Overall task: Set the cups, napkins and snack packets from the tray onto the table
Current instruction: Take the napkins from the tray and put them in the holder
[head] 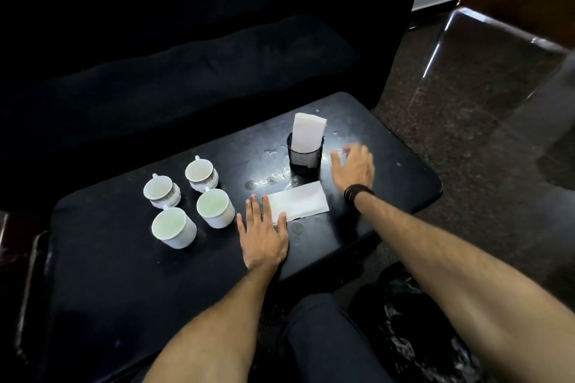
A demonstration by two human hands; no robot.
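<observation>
Left grip (264,236) flat, fingers pressing napkin (300,205); right grip (353,169) spread, empty

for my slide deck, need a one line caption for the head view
Left hand flat on a napkin beside four cups; right hand near the mesh holder.

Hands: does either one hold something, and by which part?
Neither holds anything. The left hand lies flat on the near end of the napkin; the right hand is open.

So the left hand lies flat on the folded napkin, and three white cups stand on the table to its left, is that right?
Not quite: the head view shows four white cups, not three. The left hand does lie flat on the folded napkin, with the cups on the table to its left.
</observation>
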